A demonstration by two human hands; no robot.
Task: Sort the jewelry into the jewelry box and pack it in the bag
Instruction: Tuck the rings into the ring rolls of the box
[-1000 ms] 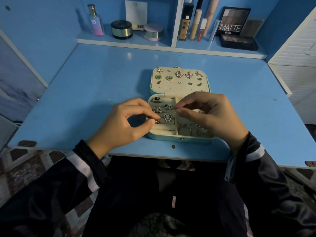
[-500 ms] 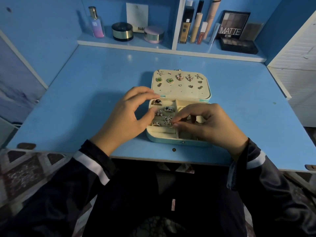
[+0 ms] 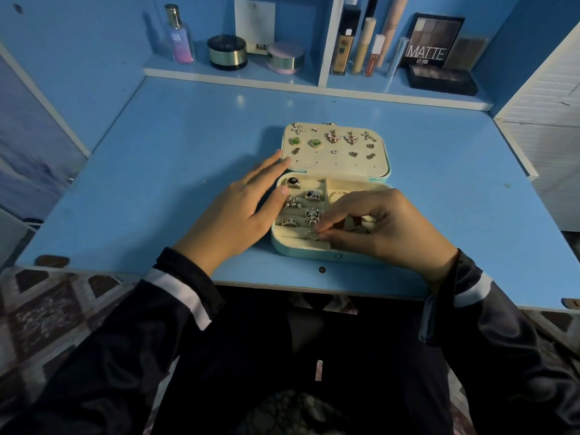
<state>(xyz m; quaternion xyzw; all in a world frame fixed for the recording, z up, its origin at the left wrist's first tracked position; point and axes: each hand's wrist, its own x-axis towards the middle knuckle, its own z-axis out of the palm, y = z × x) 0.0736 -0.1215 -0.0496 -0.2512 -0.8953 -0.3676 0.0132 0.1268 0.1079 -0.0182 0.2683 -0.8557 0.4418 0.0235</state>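
Note:
A small teal jewelry box [image 3: 317, 250] lies open on the blue desk. Its cream lid [image 3: 335, 161] holds several earrings. Several rings [image 3: 301, 208] sit in the padded slots of the base. My left hand [image 3: 238, 211] lies flat against the box's left side, fingers straight, thumb on the rim. My right hand [image 3: 376, 227] hovers over the base and pinches a small ring [image 3: 313, 235] at the front ring slot. No bag is in view.
The blue desk [image 3: 157, 183] has a back shelf with a perfume bottle [image 3: 179, 36], two round jars [image 3: 226, 52], makeup tubes [image 3: 361, 42] and a MATTE palette [image 3: 434, 42]. A white louvred panel [image 3: 546, 98] stands at the right.
My left hand has opened and settled flat against the box's left side. My right hand has dropped from above the box to the front ring slot, pinching a ring.

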